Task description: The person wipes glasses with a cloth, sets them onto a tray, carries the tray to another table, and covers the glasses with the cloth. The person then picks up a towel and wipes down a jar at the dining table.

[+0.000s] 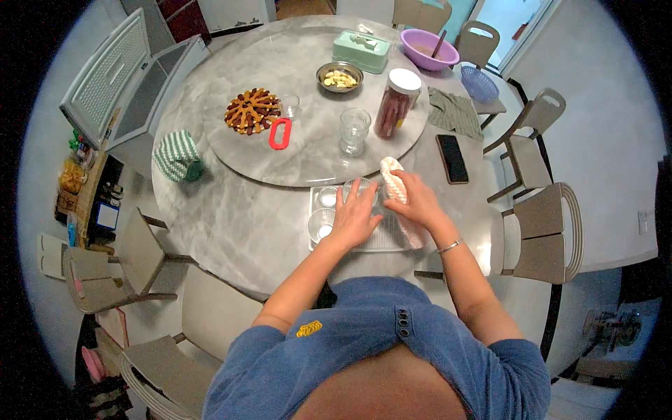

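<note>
A clear ribbed tray [382, 238] lies at the near edge of the round marble table, with several glass cups on it. My left hand [355, 215] is spread over the cups, fingers apart, resting on or just above a glass [358, 190]. Another glass [322, 225] stands at the tray's left side. My right hand [414, 201] is closed around a white and pink cloth [393, 183], which hangs down over the tray's right side. Beyond my hands, on the raised turntable, stand stacked glasses [355, 131].
On the turntable [280, 168] are a lidded jar [397, 103], a metal bowl [339, 78], a green box [361, 51], a red-handled item [280, 134] and a brown trivet [252, 111]. A phone [452, 159] lies right; a striped cloth [178, 155] sits left.
</note>
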